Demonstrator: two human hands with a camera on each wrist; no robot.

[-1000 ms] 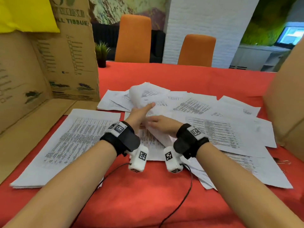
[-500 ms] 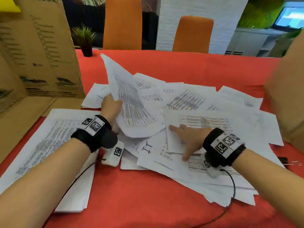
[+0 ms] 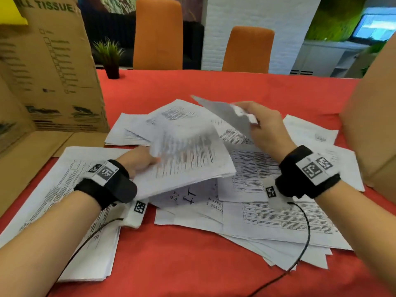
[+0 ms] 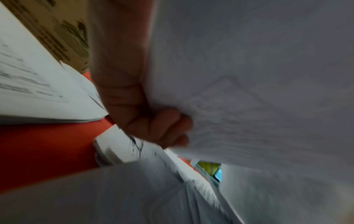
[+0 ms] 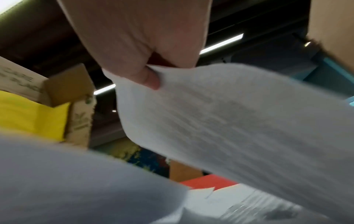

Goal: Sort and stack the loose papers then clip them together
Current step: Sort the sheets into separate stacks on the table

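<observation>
The loose papers (image 3: 267,215) lie scattered on the red tablecloth (image 3: 182,264). Above that heap, the left hand (image 3: 139,160) grips a small sheaf (image 3: 188,159) by its near edge, fingers curled beneath. Beyond the sheaf, the right hand (image 3: 265,127) pinches one raised sheet (image 3: 222,113). A neat stack (image 3: 64,200) lies left of the heap.

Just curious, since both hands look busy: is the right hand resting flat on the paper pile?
No, the right hand is raised above the pile, its fingers pinching a single sheet.

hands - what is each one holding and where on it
Left hand grips a sheaf of papers at its left edge. Right hand pinches a single sheet at a corner.
</observation>
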